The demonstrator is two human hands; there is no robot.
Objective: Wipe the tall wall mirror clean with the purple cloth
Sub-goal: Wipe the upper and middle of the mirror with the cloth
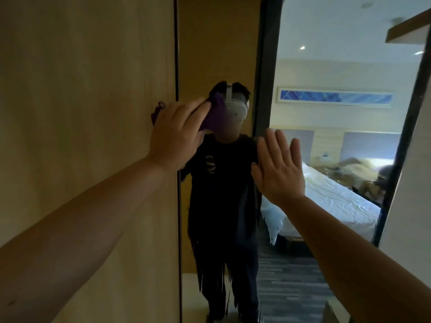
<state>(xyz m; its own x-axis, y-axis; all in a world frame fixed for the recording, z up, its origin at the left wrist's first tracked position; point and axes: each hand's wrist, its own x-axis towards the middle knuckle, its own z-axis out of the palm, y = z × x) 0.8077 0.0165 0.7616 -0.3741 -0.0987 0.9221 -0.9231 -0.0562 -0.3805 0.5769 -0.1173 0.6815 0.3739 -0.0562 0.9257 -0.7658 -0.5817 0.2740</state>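
The tall wall mirror fills the middle and right of the head view, framed by dark edges. My left hand presses the purple cloth flat against the glass at the mirror's left edge, about head height. The cloth shows past my fingers on the right and a dark bit pokes out at my wrist side on the left. My right hand is held up with fingers spread, palm toward the glass, lower and to the right of the cloth; it holds nothing. The mirror reflects a person in dark clothes.
A light wooden wall panel borders the mirror on the left. A pale wall stands past the mirror's right frame. The reflection shows a bed with white sheets, a striped carpet and a blue picture on the far wall.
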